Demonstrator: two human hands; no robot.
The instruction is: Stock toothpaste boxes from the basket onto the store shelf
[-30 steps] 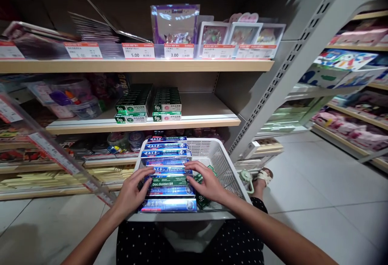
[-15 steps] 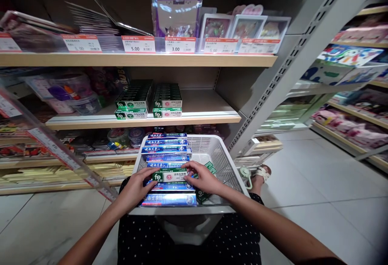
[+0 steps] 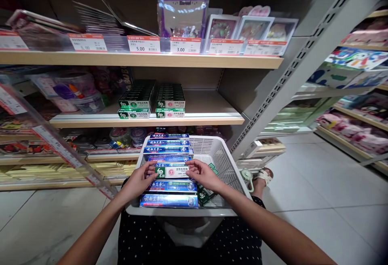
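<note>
A green-and-white toothpaste box is held level between my two hands, over the basket. My left hand closes on its left end, and my right hand grips its right end. Below it, the light grey plastic basket rests on my lap. Blue toothpaste boxes fill its left side in a row. More dark green boxes lie at an angle in the right part, partly hidden by my right hand and forearm.
Ahead, a shelf carries two stacked groups of green toothpaste boxes, with clear plastic tubs to their left. An upper shelf with price labels overhangs it. A grey upright post stands on the right.
The held toothpaste box has tilted so its white front faces me more and its top shows less. The whole view has shifted slightly, moving the shelves rightward.
</note>
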